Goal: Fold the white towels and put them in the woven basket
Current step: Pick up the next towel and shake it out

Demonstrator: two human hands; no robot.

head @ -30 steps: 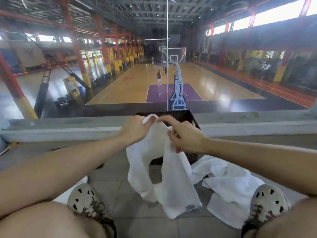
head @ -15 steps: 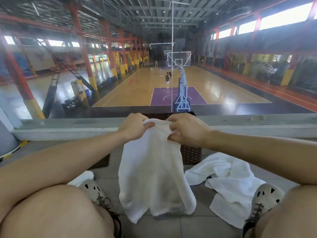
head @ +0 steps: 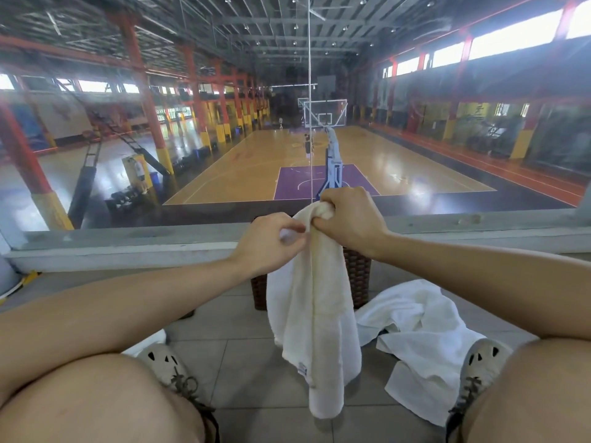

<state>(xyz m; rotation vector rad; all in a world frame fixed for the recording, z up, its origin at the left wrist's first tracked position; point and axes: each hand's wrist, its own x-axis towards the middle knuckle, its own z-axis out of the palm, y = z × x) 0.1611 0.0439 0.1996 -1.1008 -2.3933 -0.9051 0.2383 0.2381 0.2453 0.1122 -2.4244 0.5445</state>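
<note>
A white towel (head: 315, 318) hangs in a long bunched strip in front of me. My right hand (head: 348, 220) grips its top end in a fist. My left hand (head: 270, 243) pinches the towel's edge just below and to the left of that. Behind the hanging towel stands the dark woven basket (head: 358, 279), mostly hidden by it. A second white towel (head: 425, 340) lies crumpled on the tiled floor to the right, its near edge by my right shoe.
My knees and both shoes (head: 166, 362) fill the lower corners. Another bit of white cloth (head: 147, 343) shows by my left shoe. A concrete ledge (head: 128, 241) with glass above it runs across behind the basket, overlooking a basketball court.
The towel, spread flat between both hands half a second ago, is now gathered into a narrow strip. My hands have come close together, the right one higher.
</note>
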